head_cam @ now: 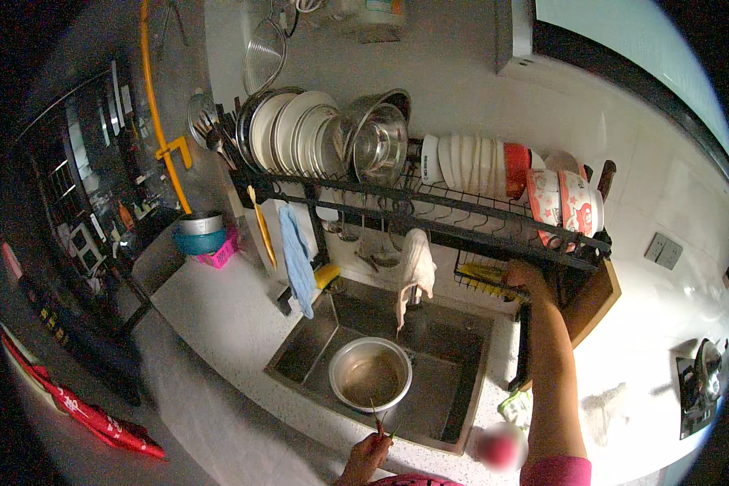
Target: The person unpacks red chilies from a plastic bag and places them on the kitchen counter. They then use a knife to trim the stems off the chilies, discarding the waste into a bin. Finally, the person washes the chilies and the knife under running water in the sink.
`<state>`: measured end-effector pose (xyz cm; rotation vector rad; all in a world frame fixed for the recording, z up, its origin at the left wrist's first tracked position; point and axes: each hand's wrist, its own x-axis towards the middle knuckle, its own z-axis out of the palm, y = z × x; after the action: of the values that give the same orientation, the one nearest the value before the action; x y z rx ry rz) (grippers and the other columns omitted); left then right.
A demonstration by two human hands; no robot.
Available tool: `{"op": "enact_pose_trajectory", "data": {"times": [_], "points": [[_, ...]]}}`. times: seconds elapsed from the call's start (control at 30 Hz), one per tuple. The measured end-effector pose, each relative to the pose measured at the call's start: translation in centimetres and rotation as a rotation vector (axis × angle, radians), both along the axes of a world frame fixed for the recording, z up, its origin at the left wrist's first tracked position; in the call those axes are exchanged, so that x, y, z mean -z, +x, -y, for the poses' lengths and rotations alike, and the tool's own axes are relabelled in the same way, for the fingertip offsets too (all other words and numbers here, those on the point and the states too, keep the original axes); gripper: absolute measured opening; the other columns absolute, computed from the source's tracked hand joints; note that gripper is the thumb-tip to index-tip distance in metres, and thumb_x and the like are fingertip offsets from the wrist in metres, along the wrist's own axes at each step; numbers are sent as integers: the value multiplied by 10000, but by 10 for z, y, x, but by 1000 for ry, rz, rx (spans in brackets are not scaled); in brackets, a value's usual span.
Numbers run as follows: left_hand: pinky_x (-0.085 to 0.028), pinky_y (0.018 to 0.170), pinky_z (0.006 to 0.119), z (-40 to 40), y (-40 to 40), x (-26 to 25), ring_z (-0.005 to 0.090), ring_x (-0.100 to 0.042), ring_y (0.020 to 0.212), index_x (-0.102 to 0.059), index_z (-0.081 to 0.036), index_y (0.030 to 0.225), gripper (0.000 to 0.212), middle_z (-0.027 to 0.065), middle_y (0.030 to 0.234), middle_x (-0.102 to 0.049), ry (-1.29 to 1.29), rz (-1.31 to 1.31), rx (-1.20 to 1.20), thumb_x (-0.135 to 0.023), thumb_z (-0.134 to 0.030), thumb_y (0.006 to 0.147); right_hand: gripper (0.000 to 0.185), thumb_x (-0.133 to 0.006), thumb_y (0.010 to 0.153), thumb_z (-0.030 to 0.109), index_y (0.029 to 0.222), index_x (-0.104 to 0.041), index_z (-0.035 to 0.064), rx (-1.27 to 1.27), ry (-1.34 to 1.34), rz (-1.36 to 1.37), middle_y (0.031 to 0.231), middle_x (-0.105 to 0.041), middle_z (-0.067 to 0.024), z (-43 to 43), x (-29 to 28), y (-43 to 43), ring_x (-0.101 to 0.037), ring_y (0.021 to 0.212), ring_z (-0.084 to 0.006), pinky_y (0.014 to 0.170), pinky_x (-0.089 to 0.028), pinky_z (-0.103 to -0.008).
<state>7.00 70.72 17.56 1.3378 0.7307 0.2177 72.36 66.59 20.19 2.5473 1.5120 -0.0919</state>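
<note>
My left hand (pixel 369 454), at the counter's front edge, pinches a few thin chili peppers (pixel 379 423), red and green, with their tips pointing towards the sink. Just beyond them a round metal basin (pixel 370 373) sits in the stainless steel sink (pixel 443 389). My right hand (pixel 524 276) reaches under the dish rack (pixel 437 203), at the small wire basket (pixel 471 285) that holds something yellow. Shadow and the rack obscure its fingers, so I cannot make out whether they grip anything. Beside that forearm a wooden cutting board (pixel 595 304) stands on edge.
Plates (pixel 285 130), metal bowls (pixel 379 143) and patterned bowls (pixel 577 203) fill the rack. A pale cloth (pixel 417 261) drapes over the faucet; a blue cloth (pixel 296 258) hangs left. A blurred reddish round thing (pixel 501 448) lies on the counter by my right arm.
</note>
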Motion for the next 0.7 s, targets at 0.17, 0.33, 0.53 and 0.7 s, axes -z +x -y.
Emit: {"op": "enact_pose_trajectory", "data": {"times": [0.17, 0.33, 0.53, 0.7], "points": [[-413, 599, 315, -1, 9, 17, 180, -508, 644, -578, -64, 893, 243, 52, 719, -545, 61, 74, 42, -483, -285, 864, 277, -626, 630, 173, 858, -591, 18, 16, -44, -84, 711, -584, -137, 5, 1, 14, -540, 666, -260, 641, -442, -408], [-350, 474, 225, -8, 19, 11, 77, -434, 521, -570, -41, 882, 292, -22, 609, -468, -175, 54, 7, -568, -329, 826, 269, -604, 678, 154, 908, -581, 17, 34, 112, -137, 821, -591, -144, 25, -30, -2, -552, 736, -267, 673, -444, -392], [-313, 462, 231, -13, 28, -2, 64, -382, 509, -552, -35, 839, 254, -17, 617, -462, -87, 90, 48, -536, -288, 859, 211, -535, 789, 102, 973, -540, -2, 60, 653, -307, 912, -575, -175, 36, -138, -161, -563, 782, -301, 683, -445, -380], [-345, 510, 242, -35, 35, 35, 96, -417, 548, -568, -35, 894, 279, -11, 637, -454, 121, 48, 62, -531, -308, 855, 229, -495, 769, -11, 988, -501, -75, -230, 674, -36, 864, -550, -243, 48, -134, -331, -537, 737, -382, 647, -455, -385]]}}
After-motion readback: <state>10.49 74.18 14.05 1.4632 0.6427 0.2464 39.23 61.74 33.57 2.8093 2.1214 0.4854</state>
